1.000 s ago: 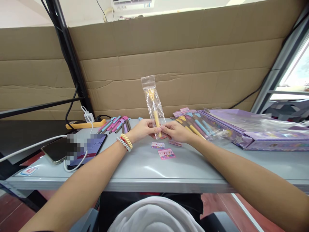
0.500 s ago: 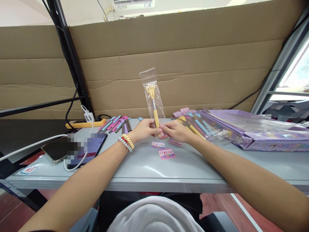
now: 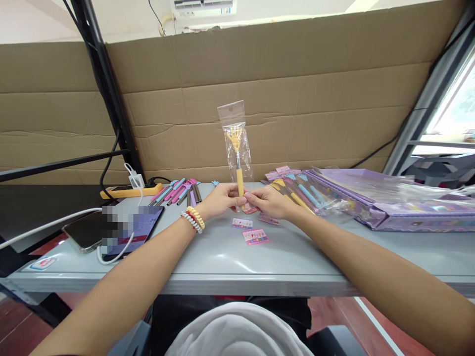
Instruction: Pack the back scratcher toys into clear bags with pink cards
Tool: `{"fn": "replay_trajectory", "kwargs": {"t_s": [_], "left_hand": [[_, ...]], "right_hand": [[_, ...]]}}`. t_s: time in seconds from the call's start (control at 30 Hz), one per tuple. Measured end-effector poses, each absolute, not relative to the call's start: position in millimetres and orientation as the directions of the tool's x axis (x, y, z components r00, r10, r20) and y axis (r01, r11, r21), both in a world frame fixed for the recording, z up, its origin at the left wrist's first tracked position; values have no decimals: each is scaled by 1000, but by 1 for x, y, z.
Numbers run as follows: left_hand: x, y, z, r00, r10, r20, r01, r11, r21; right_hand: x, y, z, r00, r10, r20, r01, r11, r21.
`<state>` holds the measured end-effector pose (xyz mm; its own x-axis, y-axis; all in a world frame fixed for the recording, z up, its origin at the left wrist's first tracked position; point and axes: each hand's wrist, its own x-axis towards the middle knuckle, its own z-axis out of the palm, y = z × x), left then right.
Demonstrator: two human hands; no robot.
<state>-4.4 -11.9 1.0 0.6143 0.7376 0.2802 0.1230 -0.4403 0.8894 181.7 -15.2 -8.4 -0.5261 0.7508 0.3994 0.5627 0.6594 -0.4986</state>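
Note:
A yellow hand-shaped back scratcher (image 3: pixel 239 180) stands nearly upright inside a clear plastic bag (image 3: pixel 232 113), its claw end up. My left hand (image 3: pixel 223 199) pinches the lower end of the bagged handle from the left. From the right, my right hand (image 3: pixel 267 200) is closed on the bag's bottom by the handle's end. Under and in front of the hands lie several small pink printed cards (image 3: pixel 256 237) on the grey table (image 3: pixel 222 262). Bagged blue and yellow back scratchers (image 3: pixel 308 190) lie just right of my right hand.
Loose pink, blue and purple back scratchers (image 3: pixel 178 192) lie at the back left. A purple box (image 3: pixel 415 217) with clear bags on it occupies the right. At left are a phone (image 3: pixel 83 230), a tablet (image 3: pixel 146 222), white cables and a yellow power strip (image 3: pixel 152 190). Cardboard (image 3: pixel 315 109) walls the back.
The bagged back scratcher has tipped from leaning left to more upright, its top shifting slightly right. Both hands keep their hold in nearly the same place.

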Motion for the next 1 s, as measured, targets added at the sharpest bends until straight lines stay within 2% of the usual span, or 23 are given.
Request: {"fn": "replay_trajectory", "kwargs": {"t_s": [0.27,0.47,0.57,0.67,0.83,1.0], "left_hand": [[-5,-9,0,585,751,307,119,-454,883],[-6,-6,0,502,807,312,258,-484,836],[-8,-4,-1,493,803,335,381,-546,746],[-10,-4,-1,500,782,371,513,-613,601],[-13,-5,0,493,770,405,672,-632,385],[-14,-4,-1,526,752,397,702,-647,296]], "right_hand": [[182,-20,-4,-546,743,388,539,666,-517],[189,-20,3,-600,768,222,647,629,-431],[195,-19,8,-558,828,58,766,541,-348],[200,-16,11,-476,878,-48,845,441,-302],[204,-9,10,-385,911,-148,907,344,-244],[202,-7,8,-367,913,-177,915,321,-245]]}}
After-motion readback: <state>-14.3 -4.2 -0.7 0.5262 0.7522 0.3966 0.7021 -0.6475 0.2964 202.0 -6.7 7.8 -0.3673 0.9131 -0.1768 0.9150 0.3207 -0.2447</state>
